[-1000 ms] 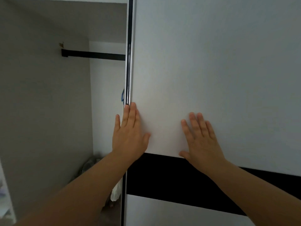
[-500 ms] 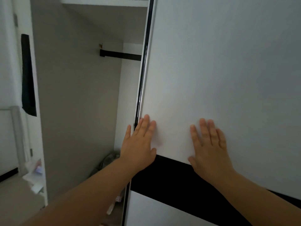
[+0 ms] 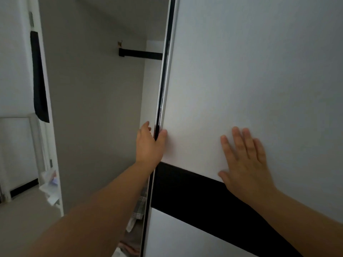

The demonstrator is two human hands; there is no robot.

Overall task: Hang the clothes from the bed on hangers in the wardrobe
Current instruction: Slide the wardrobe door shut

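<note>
A white sliding wardrobe door (image 3: 250,75) with a black band across it fills the right of the view. My left hand (image 3: 149,145) grips the door's metal edge (image 3: 163,93), thumb on the front and fingers round the back. My right hand (image 3: 245,160) presses flat on the door face, fingers straight. Left of the door the wardrobe stands open, and a black hanging rail (image 3: 141,53) crosses its upper part with nothing on it. No hangers and no bed are in view.
Crumpled clothes (image 3: 138,210) lie on the wardrobe floor behind the door edge. The wardrobe's grey side wall (image 3: 89,108) stands at the left. Beyond it are a white frame, a black strip (image 3: 39,76), some papers (image 3: 50,184) and beige floor (image 3: 22,219).
The door has slid to the right and the opening is wider. My left hand went from flat on the door face to gripping its edge. My right hand stays pressed flat.
</note>
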